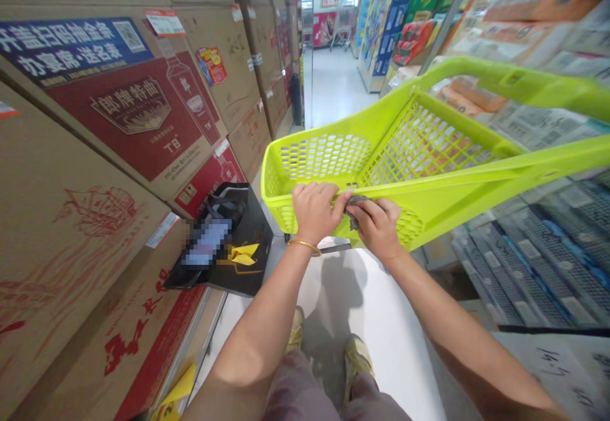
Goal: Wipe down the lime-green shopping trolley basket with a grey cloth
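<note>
A lime-green shopping basket (448,199) with latticed walls and a long handle tilts across the middle of the view. My left hand (317,210) is closed over its near rim, the thumb pointing right. A gold bangle (305,245) circles that wrist. Just to the right, my right hand (380,225) pinches a crumpled dark grey cloth (353,219) against the near side of the basket, by the rim. The two hands are close together, thumb near fingers. Much of the cloth is hidden under the right fingers.
Stacked cardboard cartons (138,110) wall the left side. A black bag (238,262) with a blurred-out patch rests by them. Shelves of packaged goods (524,262) line the right. A white-floored aisle (336,78) leads to a trolley (344,30). My shoes (357,357) are below.
</note>
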Action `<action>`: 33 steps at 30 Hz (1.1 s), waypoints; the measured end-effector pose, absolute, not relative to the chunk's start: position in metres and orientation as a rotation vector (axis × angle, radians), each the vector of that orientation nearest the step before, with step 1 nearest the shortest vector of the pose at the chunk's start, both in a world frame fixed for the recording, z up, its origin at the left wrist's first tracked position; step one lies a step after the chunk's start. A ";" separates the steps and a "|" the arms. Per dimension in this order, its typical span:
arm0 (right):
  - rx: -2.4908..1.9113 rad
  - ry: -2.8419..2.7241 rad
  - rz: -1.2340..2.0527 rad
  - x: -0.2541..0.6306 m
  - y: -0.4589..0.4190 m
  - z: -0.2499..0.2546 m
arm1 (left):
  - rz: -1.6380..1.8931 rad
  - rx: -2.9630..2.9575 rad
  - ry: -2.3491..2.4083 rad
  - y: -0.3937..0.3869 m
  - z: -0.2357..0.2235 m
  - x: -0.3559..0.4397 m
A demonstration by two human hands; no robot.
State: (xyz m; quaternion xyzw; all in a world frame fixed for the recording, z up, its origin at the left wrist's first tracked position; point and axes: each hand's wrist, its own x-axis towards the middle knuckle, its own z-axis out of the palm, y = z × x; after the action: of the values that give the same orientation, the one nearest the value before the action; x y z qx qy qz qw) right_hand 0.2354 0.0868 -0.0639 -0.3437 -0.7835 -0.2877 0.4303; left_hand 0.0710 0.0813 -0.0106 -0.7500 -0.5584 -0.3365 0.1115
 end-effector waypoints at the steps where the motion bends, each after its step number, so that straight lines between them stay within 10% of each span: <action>1: -0.857 -1.940 -0.729 0.234 0.085 -0.069 | -0.995 -2.199 -1.631 0.082 -0.011 0.070; 33: -0.852 -2.076 -0.752 0.218 0.067 -0.097 | -1.012 -2.231 -1.586 0.083 -0.010 0.050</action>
State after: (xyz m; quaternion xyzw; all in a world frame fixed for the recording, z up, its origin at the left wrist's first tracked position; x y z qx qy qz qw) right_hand 0.2181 0.0667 -0.0969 -0.3334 -0.8121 -0.2942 0.3779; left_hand 0.0498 0.0832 -0.0104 -0.7597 -0.5401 -0.3446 0.1111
